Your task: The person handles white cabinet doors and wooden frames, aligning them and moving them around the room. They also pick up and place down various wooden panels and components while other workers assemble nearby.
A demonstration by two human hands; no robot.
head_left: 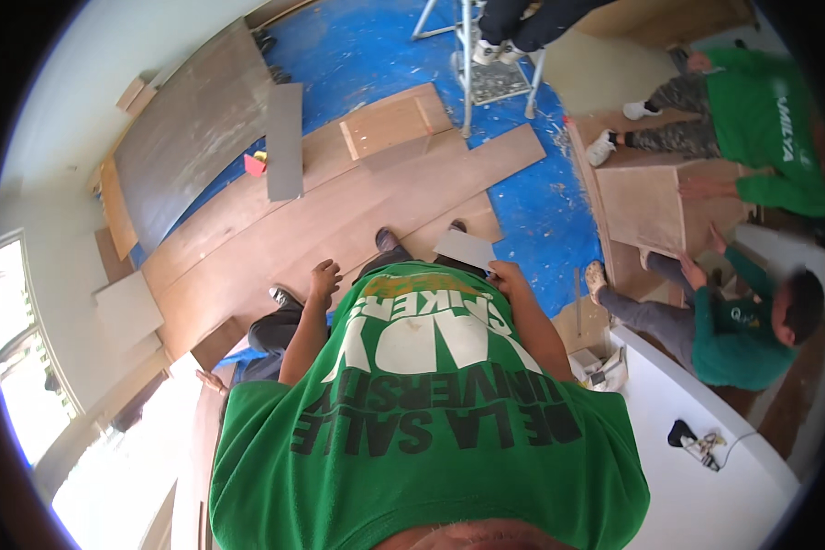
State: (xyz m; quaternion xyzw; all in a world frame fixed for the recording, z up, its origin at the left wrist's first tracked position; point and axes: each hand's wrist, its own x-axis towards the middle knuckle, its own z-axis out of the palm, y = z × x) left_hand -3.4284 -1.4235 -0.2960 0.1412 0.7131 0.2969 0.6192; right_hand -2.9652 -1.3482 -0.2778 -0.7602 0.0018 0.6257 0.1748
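Blue floor sheet [522, 215] and brown boards [403, 197], with a pale panel [466, 247] in the right hand [504, 273]

A pale-walled room with a bright window [14, 321] on the left surrounds the work. Long brown boards lie side by side over the blue floor sheet, a narrow grey board [284, 147] lies across them, and a wide dark sheet [197, 124] lies toward the upper left.

The wearer, in a green shirt [431, 394], has both elbows bent and the forearms reaching forward along either side of the torso. The right hand is closed on the near right corner of the pale panel, thumb and fingers pinching its edge. That small, flat panel is just ahead of the waist, above the toes, reaching out to the left of the grip.

The left hand [324, 278] is empty, well apart from the panel. It is raised beside the left hip, with the fingers loosely curled and turned inward; the exact spread of the fingers is too small to tell.

To the right, a co-worker in a green top [765, 128] rests a hand on a wooden box [646, 206], and a seated person [738, 330] has both hands near its lower edge. At the top, someone's shoes [498, 53] are on a stepladder [500, 82].
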